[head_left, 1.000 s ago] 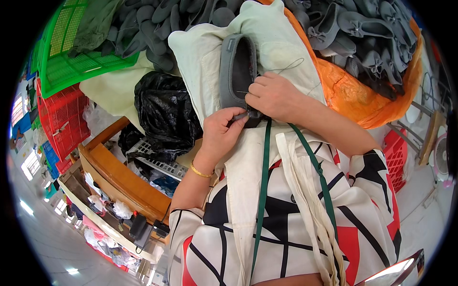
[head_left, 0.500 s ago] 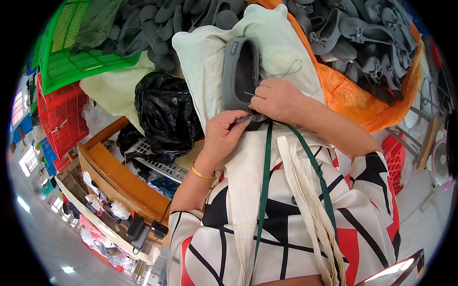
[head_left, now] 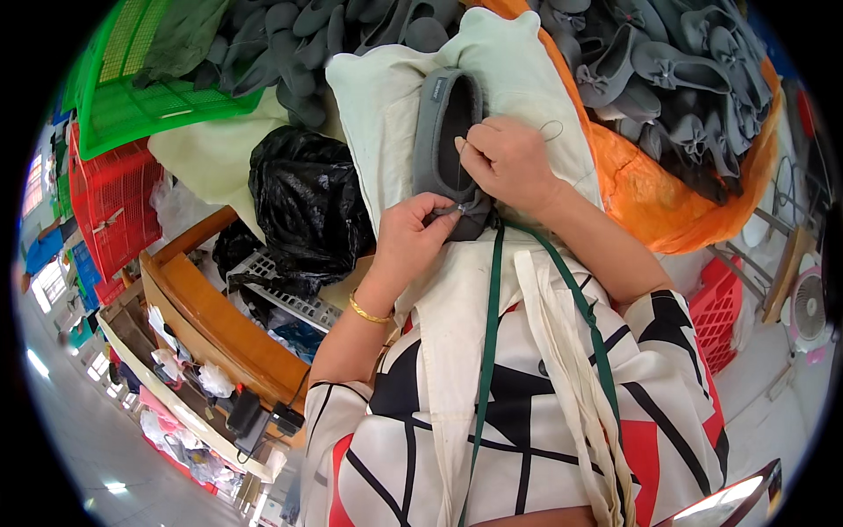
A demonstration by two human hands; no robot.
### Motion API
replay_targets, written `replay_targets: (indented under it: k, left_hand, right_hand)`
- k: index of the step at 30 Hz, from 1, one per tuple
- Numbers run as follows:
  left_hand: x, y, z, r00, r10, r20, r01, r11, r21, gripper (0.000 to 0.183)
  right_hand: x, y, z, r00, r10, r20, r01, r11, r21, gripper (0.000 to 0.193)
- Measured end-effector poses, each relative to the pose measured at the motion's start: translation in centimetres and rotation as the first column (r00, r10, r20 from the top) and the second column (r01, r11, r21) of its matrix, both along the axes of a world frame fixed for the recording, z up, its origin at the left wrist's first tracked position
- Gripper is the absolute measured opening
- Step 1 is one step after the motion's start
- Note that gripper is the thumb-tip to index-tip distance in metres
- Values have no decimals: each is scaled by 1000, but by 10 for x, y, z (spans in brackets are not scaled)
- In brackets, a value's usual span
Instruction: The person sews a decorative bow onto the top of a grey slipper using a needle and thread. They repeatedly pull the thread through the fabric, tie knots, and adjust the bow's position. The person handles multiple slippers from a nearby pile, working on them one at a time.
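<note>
A grey slip-on shoe [head_left: 428, 132] lies on a white cushion [head_left: 373, 101] in front of me, its heel pointing away and its toe toward me. My left hand [head_left: 414, 230] pinches the shoe's toe between thumb and fingers, beside a small shiny bead at the bow. Over the shoe's opening, my right hand [head_left: 507, 162] is closed in a pinch around a thin needle, mostly hidden by the fingers. A loop of thread [head_left: 551, 131] stands out beyond that hand's knuckles.
Grey shoes with bows [head_left: 667, 70] fill an orange bag [head_left: 637, 206] at the right. More grey shoes lie at the far left beside a green crate [head_left: 167, 114]. A black plastic bag [head_left: 303, 202] sits left of the cushion, above a wooden drawer [head_left: 219, 325].
My right hand has moved up and slightly right, away from the shoe's toe. My left hand keeps its hold on the toe, where the bead now shows more plainly.
</note>
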State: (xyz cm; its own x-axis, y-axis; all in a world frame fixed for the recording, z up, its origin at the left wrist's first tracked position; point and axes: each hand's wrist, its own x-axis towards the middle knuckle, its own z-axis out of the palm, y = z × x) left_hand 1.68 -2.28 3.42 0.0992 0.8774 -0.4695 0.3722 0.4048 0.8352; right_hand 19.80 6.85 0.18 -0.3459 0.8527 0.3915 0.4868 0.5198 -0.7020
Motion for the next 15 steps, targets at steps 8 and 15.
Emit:
replay_targets:
  k: [8,15]
  left_hand:
    - [1,-19,26,981,185,-58,-184,983,27,33]
    - [-15,-41,27,945,205,-254,-200,979,46,66]
  right_hand:
    - [12,-9,7,985,77,151,-77,997,-3,28]
    - [0,-11,2,991,116,60,-119,992,51,26]
